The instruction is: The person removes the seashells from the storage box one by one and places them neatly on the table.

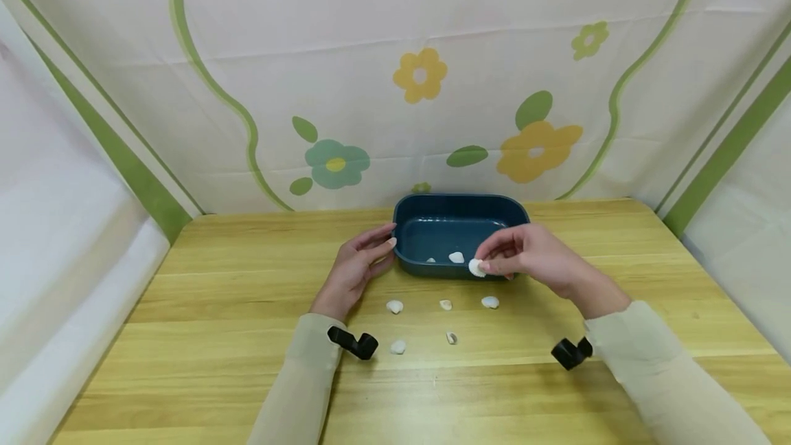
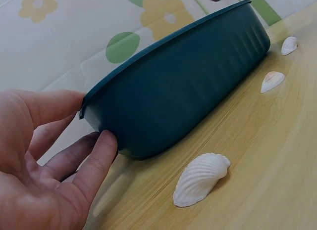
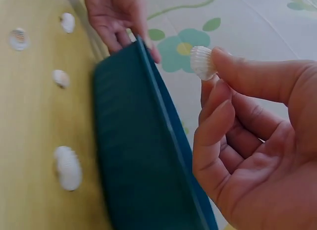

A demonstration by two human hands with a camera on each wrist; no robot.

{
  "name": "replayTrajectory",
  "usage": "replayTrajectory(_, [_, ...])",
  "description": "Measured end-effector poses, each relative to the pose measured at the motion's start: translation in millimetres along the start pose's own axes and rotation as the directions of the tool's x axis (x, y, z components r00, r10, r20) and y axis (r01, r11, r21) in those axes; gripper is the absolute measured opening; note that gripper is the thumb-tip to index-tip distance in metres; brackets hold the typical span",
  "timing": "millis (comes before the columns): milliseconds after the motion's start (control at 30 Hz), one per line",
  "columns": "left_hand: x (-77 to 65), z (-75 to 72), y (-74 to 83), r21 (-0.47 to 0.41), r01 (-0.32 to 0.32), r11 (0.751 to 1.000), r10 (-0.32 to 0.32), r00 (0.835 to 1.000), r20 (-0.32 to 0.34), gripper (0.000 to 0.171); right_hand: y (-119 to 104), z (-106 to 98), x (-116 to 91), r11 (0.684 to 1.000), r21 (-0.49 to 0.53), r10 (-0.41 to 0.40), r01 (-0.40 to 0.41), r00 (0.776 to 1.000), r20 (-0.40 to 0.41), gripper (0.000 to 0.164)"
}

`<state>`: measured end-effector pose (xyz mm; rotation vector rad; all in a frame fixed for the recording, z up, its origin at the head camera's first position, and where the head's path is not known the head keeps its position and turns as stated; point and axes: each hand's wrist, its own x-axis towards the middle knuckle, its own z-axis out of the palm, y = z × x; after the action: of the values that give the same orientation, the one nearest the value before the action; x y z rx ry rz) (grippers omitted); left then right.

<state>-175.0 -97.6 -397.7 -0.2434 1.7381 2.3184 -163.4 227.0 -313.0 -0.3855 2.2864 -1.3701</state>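
Note:
In the head view, a dark teal plastic basin [image 1: 460,206] stands at the back of the wooden table. My left hand [image 1: 358,266] touches its left end with extended fingers, one at the rim and another against the outer wall [image 2: 163,91]. Between thumb and fingertips, my right hand [image 1: 540,259] pinches a white ribbed seashell [image 3: 202,63] above the basin's front rim. A white shell [image 1: 456,257] lies inside, with a smaller pale piece [image 1: 430,260] beside it, partly hidden by the rim. The right hand covers the basin's front right corner.
Several shells lie on the table in front of the basin, among them a white ribbed one [image 1: 394,306], a small orange-tinted one [image 1: 445,305], another near the right [image 1: 490,302] and two closer to me [image 1: 398,347]. A flower-printed cloth [image 1: 346,53] hangs behind the table.

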Motion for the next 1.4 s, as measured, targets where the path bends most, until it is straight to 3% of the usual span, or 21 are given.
replayTrajectory(333, [1.8, -0.3, -1.8, 0.016, -0.006, 1.0, 0.006, 1.0, -0.011, 0.04, 34.9, 18.7, -27.0, 0.999, 0.042, 0.008, -0.014, 0.99, 0.142, 0.026])
replayTrajectory(733, [1.7, -1.1, 1.0, 0.009, -0.007, 1.0, 0.007, 1.0, -0.009, 0.041, 61.1, 32.7, -38.9, 0.995, 0.074, 0.047, -0.063, 0.978, 0.205, 0.023])
replayTrajectory(1033, [1.5, -0.3, 2.7, 0.005, -0.008, 1.0, 0.008, 1.0, 0.003, 0.041, 63.3, 34.4, -39.4, 0.991, 0.037, 0.122, -0.13, 0.978, 0.169, 0.022])
replayTrajectory(1400, [2.9, 0.3, 1.1, 0.002, -0.011, 1.0, 0.011, 1.0, 0.002, 0.041, 67.6, 32.1, -40.3, 0.992, -0.003, 0.126, -0.127, 0.982, 0.141, 0.017])
